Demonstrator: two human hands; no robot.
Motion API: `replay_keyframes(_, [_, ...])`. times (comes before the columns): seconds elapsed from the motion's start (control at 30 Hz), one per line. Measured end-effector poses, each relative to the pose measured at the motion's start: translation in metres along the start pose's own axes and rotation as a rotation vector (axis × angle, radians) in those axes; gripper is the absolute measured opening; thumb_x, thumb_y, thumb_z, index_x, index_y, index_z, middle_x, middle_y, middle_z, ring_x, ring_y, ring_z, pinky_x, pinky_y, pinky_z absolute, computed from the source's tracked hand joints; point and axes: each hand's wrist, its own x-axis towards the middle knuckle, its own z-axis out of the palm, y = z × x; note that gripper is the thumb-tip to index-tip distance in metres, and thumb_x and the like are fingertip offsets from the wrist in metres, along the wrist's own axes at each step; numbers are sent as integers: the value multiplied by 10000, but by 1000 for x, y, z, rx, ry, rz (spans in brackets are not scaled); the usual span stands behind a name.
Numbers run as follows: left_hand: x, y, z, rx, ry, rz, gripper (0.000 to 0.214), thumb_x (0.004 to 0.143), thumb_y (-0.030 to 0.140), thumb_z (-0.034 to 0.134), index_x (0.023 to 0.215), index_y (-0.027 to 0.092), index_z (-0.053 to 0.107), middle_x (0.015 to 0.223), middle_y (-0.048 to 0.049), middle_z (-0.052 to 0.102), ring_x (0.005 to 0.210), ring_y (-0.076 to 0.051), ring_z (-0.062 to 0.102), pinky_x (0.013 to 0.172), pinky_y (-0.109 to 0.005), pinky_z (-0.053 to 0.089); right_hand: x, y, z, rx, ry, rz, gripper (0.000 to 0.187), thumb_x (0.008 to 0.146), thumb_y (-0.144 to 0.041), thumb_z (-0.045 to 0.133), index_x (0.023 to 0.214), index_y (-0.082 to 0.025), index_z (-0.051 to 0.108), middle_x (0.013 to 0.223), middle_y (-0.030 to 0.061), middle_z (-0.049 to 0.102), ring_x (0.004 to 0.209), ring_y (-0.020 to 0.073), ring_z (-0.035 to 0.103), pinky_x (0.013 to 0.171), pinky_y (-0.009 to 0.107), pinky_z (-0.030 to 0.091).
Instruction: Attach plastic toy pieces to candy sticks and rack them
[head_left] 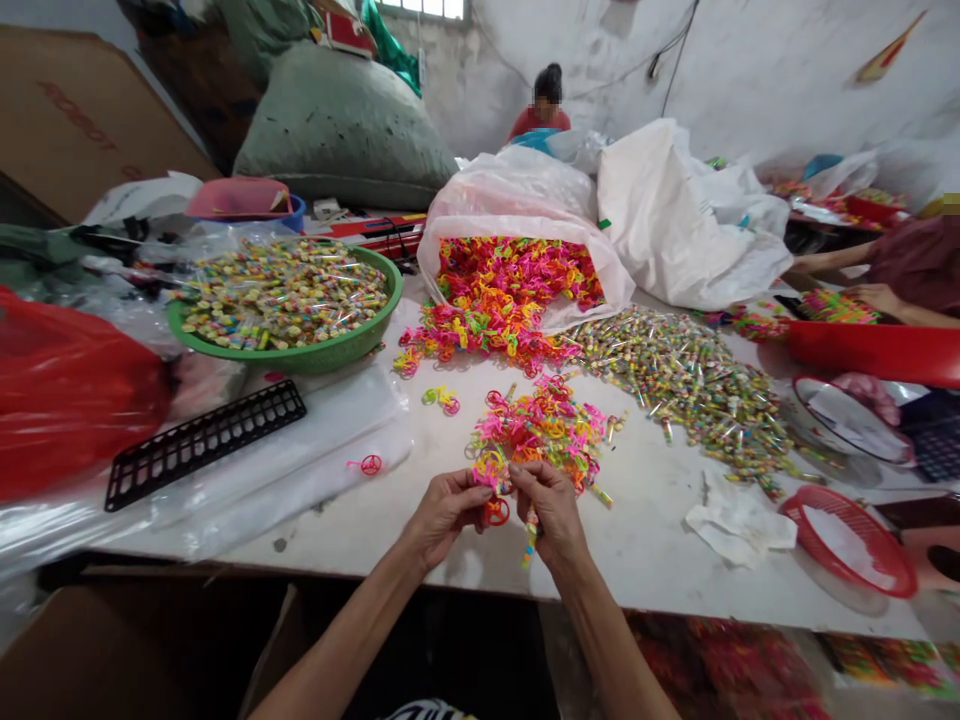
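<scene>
My left hand (448,510) and my right hand (549,512) meet over the near edge of the white table (645,540), fingers pinched together. Between them they grip a small orange plastic toy bicycle (496,512). My right hand also holds a thin wrapped candy stick (530,535) that hangs below it. Just beyond the hands lies a small heap of neon plastic bicycles (541,425). One pink bicycle (369,464) lies alone to the left.
An open clear bag of neon toys (517,275) sits mid-table beside a spread of wrapped candies (690,380). A green basin of packets (289,300), a black perforated tray (202,440) and a red bag (67,390) are left. A red basket (851,540) and another person's arms (870,295) are right.
</scene>
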Motion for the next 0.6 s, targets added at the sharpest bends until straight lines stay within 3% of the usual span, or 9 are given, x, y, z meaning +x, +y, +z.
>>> replay_keyframes(0.13, [-1, -4, -2, 53, 11, -9, 226, 603, 280, 714, 713, 95, 648, 583, -37, 604, 461, -84, 500, 452, -206, 373, -5, 3, -1, -83, 43, -56, 236, 608, -347, 709, 594, -150, 579, 459, -32, 538, 325, 34, 325, 313, 169, 222])
replay_keyframes(0.27, [0, -13, 4, 146, 102, 60, 243, 606, 329, 704, 676, 105, 640, 520, -22, 585, 428, -87, 479, 451, -218, 378, -10, 2, 0, -262, 96, -143, 223, 618, -363, 694, 604, -166, 593, 462, -43, 514, 313, 45, 328, 273, 174, 256])
replay_keyframes(0.43, [20, -2, 17, 354, 93, 215, 269, 687, 386, 622, 755, 126, 628, 572, -23, 594, 492, -121, 524, 489, -243, 419, 6, -27, -6, -360, 103, -228, 226, 649, -388, 661, 630, -169, 609, 515, -28, 559, 315, 48, 343, 271, 182, 275])
replay_keyframes(0.53, [46, 25, 6, 784, 202, 390, 333, 784, 373, 505, 1013, 144, 585, 826, -63, 640, 665, -154, 588, 581, -258, 453, 27, -60, -19, -416, 126, -300, 408, 639, -400, 666, 986, -189, 624, 679, -5, 634, 351, 46, 359, 297, 179, 296])
replay_keyframes(0.6, [65, 48, -12, 1258, 371, 474, 327, 835, 270, 416, 1130, 181, 526, 1039, -76, 600, 813, -161, 584, 691, -269, 448, 36, -76, -28, -454, 192, -358, 657, 622, -401, 681, 1227, -241, 477, 798, 3, 652, 379, 51, 386, 320, 181, 322])
